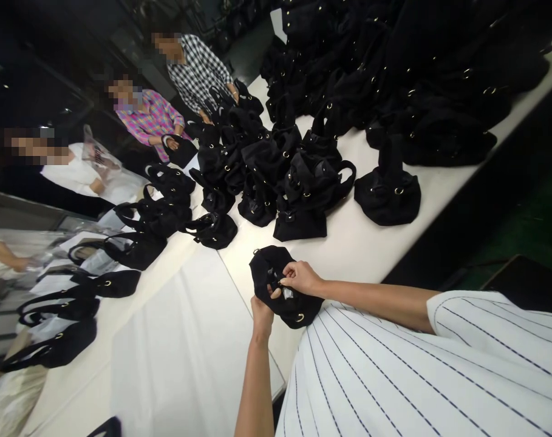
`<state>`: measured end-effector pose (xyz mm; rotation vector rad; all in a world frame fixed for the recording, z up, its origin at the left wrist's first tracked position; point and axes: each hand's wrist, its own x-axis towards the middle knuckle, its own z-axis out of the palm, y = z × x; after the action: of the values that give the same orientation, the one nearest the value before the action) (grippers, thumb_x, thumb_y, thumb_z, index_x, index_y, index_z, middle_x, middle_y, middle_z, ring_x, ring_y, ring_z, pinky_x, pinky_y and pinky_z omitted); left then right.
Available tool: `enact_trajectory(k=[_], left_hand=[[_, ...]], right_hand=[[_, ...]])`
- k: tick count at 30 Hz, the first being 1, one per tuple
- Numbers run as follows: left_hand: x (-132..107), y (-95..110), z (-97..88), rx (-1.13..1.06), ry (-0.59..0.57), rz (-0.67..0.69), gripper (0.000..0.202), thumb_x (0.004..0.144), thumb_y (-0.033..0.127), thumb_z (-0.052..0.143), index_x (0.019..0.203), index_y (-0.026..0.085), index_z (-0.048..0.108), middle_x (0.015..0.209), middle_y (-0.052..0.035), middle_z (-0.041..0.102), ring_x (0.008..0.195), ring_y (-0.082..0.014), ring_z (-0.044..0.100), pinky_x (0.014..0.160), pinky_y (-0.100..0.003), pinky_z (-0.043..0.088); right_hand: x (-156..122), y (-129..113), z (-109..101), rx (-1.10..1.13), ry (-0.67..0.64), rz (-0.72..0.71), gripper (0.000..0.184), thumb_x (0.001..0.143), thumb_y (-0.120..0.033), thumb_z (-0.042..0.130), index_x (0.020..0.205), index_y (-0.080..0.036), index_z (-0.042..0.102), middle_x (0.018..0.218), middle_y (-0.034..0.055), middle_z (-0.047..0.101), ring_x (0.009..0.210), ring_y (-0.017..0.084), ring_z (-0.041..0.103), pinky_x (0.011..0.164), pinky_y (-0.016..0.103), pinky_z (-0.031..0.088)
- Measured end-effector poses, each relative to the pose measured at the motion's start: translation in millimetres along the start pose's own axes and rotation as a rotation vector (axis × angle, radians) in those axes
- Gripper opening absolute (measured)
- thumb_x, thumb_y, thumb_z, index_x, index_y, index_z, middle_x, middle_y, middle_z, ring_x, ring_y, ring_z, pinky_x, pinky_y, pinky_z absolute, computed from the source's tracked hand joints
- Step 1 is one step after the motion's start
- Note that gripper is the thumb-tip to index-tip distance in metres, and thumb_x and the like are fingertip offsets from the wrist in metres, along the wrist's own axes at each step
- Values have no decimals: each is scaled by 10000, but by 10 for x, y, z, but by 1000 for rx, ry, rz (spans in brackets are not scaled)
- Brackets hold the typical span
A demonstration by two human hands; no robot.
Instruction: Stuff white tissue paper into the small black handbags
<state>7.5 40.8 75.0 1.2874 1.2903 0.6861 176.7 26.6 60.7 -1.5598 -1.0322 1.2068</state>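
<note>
I hold a small black fabric bag [269, 273] with gold rings over the white table [184, 352]. My left hand [262, 314] grips it from below, fingers curled into the cloth. My right hand [300, 277] pinches the bag's opening from the right, fingers closed on the fabric. A gold ring shows at the bag's lower edge. My striped white shirt fills the lower right.
Many more black bags [303, 176] lie heaped across the far table, with a big pile [416, 67] at the upper right. Several finished bags [57, 346] line the left edge. Three other people stand at the far left, one in a plaid shirt [150, 118] handling a bag.
</note>
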Motion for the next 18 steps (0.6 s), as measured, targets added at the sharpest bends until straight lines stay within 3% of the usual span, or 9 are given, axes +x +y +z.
enact_trajectory(k=[4, 10, 18], left_hand=[[-15, 22, 13, -9, 64, 16, 324, 651, 378, 760, 810, 129, 625, 694, -4, 623, 641, -120, 535, 592, -226, 420], [0, 119, 19, -42, 5, -30, 241, 646, 291, 752, 781, 151, 609, 640, 33, 602, 619, -106, 546, 586, -205, 414], [-33, 116, 56, 175, 83, 105, 209, 649, 291, 743, 692, 155, 591, 626, 28, 584, 593, -113, 501, 559, -226, 401]], right_hand=[[54, 47, 1, 82, -26, 9, 188, 616, -247, 760, 753, -143, 685, 659, 13, 668, 643, 155, 627, 597, 253, 488], [115, 199, -7, 233, -102, 73, 270, 574, -300, 785, 754, -132, 676, 624, -6, 636, 600, 140, 589, 567, 250, 469], [-8, 134, 46, 66, -12, -19, 173, 630, -277, 743, 729, -165, 656, 646, 1, 629, 633, 150, 596, 598, 259, 482]])
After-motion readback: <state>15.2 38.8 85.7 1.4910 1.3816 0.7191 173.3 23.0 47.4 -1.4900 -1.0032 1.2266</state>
